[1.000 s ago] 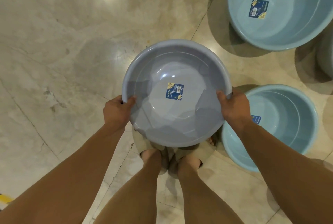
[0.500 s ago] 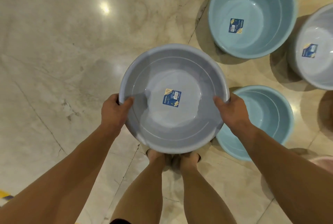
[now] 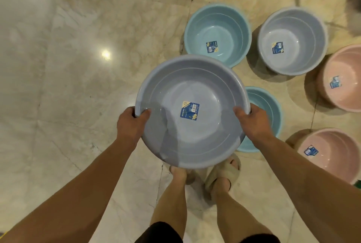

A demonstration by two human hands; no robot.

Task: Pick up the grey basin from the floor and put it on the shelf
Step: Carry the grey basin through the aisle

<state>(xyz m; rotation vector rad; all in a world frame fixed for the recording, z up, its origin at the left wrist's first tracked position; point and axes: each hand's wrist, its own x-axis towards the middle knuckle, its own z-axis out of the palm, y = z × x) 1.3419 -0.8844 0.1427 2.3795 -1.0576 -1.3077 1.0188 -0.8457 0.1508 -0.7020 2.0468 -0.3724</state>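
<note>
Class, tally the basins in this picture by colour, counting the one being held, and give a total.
Grey: 2, the held grey basin and the grey basin on the floor
Blue: 2, the far blue basin and the near blue basin
Pink: 2, the far pink basin and the near pink basin
Total: 6

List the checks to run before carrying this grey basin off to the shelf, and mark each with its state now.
1. Left hand grips the grey basin at its rim: ok.
2. Right hand grips the opposite rim: ok.
3. Basin lifted off the floor, above the feet: ok.
4. Basin holds nothing but its sticker: ok.
5. Room to step: a blue basin lies on the floor close to the right foot: not ok.
6. Shelf located and free: cannot tell, it is not in view.
</note>
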